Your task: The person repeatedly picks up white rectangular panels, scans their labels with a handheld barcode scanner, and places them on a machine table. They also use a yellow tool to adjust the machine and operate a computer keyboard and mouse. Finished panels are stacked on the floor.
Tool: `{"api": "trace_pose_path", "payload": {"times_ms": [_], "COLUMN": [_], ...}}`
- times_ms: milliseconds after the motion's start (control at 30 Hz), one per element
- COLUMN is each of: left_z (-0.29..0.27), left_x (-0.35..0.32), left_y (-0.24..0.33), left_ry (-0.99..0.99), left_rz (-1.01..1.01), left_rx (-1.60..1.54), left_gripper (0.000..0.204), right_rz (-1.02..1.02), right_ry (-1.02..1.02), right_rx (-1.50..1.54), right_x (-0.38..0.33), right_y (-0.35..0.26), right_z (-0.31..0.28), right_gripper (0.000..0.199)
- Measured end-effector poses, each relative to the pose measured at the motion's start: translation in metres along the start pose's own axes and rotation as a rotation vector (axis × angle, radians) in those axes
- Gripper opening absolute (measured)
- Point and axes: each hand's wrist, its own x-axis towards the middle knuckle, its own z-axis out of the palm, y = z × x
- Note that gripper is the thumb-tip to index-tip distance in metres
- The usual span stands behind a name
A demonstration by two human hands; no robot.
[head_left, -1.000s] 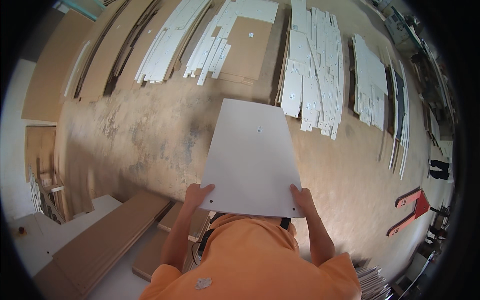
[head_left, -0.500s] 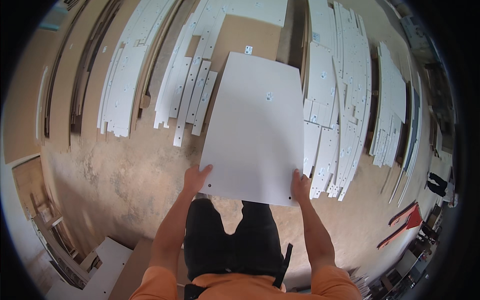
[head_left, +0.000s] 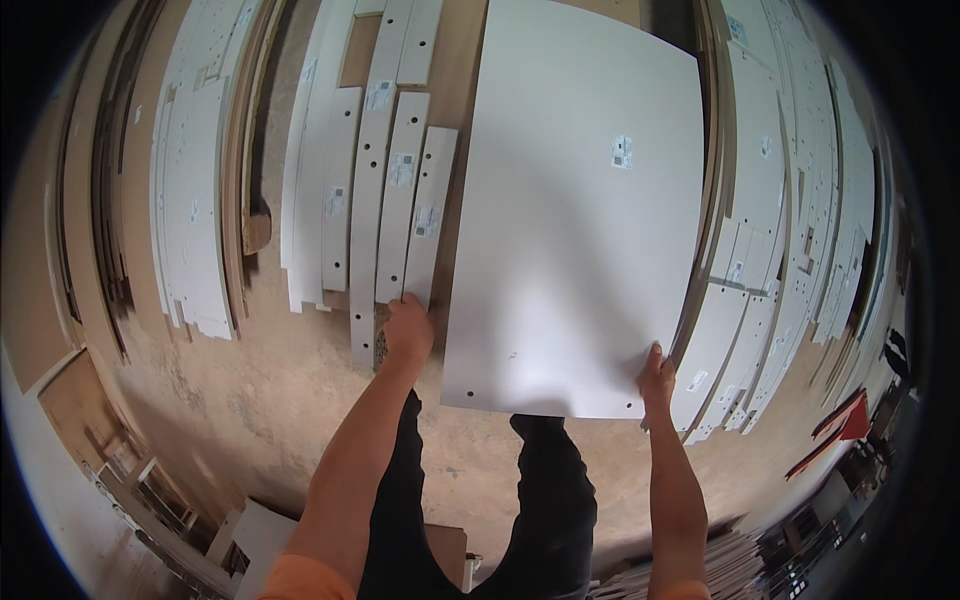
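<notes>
A large white panel (head_left: 570,230) with a small label and holes near its near corners lies in front of me. My right hand (head_left: 656,380) grips its right edge close to the near corner, thumb on top. My left hand (head_left: 408,330) is off the panel, fingers bent over the near ends of narrow white strips to its left. It seems closed on the strip (head_left: 402,200) second from the panel; its fingertips are partly hidden. Another narrow strip (head_left: 434,190) lies between that one and the panel.
More stacked white boards (head_left: 755,200) stand to the right, with another labelled stack (head_left: 195,200) at the left. Bare concrete floor (head_left: 250,400) runs along the near side. A red and black object (head_left: 845,425) lies far right. Thin boards (head_left: 690,570) lie behind my right arm.
The panel, held by both hands before, is now farther forward and right over the boards. My left hand has let go of it and moved to the narrow strips; my right still grips the edge.
</notes>
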Motion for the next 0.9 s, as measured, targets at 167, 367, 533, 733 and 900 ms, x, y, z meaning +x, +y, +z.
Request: {"api": "trace_pose_path", "payload": {"times_ms": [167, 367, 533, 733, 900], "left_z": [-0.034, -0.127, -0.157, -0.135, -0.123], "left_x": [-0.035, -0.137, -0.188, -0.202, -0.211], "left_y": [-0.016, -0.051, -0.059, -0.044, -0.018], "left_ry": [0.151, 0.206, 0.167, 0.163, 0.103], "left_rz": [0.219, 0.456, 0.485, 0.477, 0.532], "left_rx": [-0.108, -0.371, -0.386, -0.464, -0.499], "left_gripper": [0.038, 0.042, 0.039, 0.043, 0.044], "right_rz": [-0.071, -0.102, -0.19, -0.19, -0.271], "right_ry": [0.105, -0.135, -0.159, -0.239, -0.214], "right_rx": [-0.142, -0.16, -0.119, -0.146, -0.113], "right_x": [0.004, 0.031, 0.049, 0.044, 0.032], "right_y": [-0.011, -0.068, -0.115, -0.138, -0.127], "right_z": [0.029, 0.052, 0.061, 0.052, 0.067], "right_gripper": [0.068, 0.097, 0.094, 0.097, 0.098]}}
